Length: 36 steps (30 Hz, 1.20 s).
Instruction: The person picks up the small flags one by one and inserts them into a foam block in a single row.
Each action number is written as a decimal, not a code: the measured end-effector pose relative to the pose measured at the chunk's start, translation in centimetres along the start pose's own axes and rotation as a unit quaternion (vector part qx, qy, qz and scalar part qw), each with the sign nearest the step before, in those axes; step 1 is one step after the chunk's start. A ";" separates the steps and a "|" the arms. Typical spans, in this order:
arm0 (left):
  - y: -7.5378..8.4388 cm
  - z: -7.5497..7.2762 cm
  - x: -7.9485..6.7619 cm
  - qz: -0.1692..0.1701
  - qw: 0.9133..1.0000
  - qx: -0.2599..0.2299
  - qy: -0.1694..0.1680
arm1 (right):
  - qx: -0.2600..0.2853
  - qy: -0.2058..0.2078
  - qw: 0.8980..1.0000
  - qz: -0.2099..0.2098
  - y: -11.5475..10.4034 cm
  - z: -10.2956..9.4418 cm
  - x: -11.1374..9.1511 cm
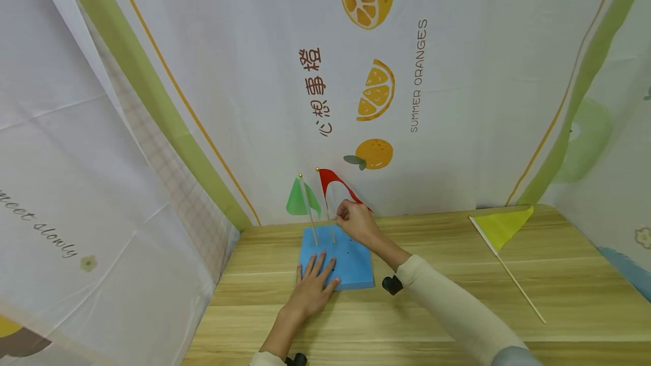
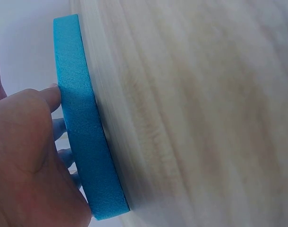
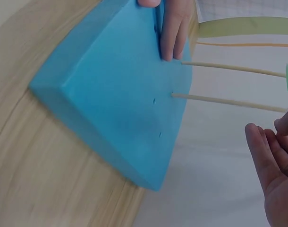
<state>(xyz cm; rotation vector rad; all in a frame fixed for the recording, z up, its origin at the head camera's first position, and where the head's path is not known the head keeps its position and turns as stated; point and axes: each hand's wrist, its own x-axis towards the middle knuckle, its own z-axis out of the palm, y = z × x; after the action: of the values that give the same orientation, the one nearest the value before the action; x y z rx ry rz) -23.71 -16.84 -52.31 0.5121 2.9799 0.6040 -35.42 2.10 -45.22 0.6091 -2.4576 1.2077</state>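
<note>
A blue foam block (image 1: 356, 269) with small holes in its top lies on the table. My left hand (image 1: 314, 287) rests on its near-left part, fingers spread; in the left wrist view the thumb (image 2: 50, 98) lies at the block's edge. Two flags stand in the block: a green flag (image 1: 296, 199) at the left and a red flag (image 1: 333, 176) beside it. My right hand (image 1: 358, 222) is at the red flag's stick (image 3: 224, 100), fingertips close to it and bent. I cannot tell whether they pinch the stick.
A yellow flag (image 1: 500, 227) on a stick lies on the wooden table (image 1: 437, 321) at the right. Behind the table hangs a white cloth (image 1: 244, 72) printed with oranges, and similar cloth hangs at both sides.
</note>
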 end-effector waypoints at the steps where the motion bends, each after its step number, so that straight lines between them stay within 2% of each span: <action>1: 0.0 0.0 0.0 0.001 1.000 0.001 0.001 | -0.002 0.000 1.000 -0.001 0.1 -0.2 -0.1; 12: 0.1 0.1 0.0 0.002 1.000 0.000 0.002 | 0.006 -0.005 1.000 -0.005 2.0 -3.0 -2.2; 27: 0.0 0.1 0.0 0.008 1.000 -0.004 0.011 | 0.003 0.029 0.999 -0.022 5.2 -7.7 -4.9; 36: -0.2 0.2 0.2 0.009 1.000 -0.005 0.010 | -0.001 0.033 0.999 0.014 7.2 -10.9 -6.5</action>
<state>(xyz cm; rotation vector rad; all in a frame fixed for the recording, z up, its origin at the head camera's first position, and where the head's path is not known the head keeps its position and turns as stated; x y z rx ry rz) -23.92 -16.89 -52.54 0.5354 2.9923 0.6302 -32.40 16.29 -46.63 0.5280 -2.4203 1.2148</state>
